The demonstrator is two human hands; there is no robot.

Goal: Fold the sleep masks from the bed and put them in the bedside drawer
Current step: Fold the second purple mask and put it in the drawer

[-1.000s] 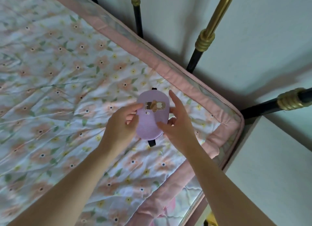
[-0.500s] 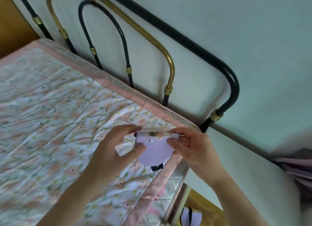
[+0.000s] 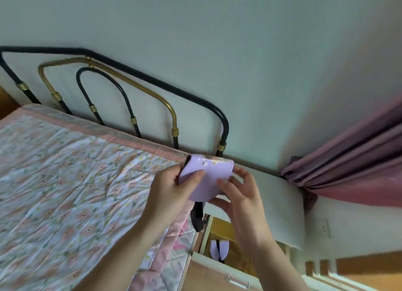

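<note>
Head view: one camera, looking down
Sleep mask point(image 3: 207, 177): lilac, folded, held in the air over the bed's corner (black strap dangling)
Left hand point(image 3: 171, 192): fingers and thumb pinch its left edge
Right hand point(image 3: 241, 197): fingers curled round its right edge
Drawer point(image 3: 219, 229): open below, another folded mask point(image 3: 218, 248) inside

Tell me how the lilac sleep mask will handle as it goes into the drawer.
Probably soft and floppy: the sleep mask lies folded over between the left hand and right hand. Likely light, since fingertips hold it. Its black strap dangles and may snag.
</note>
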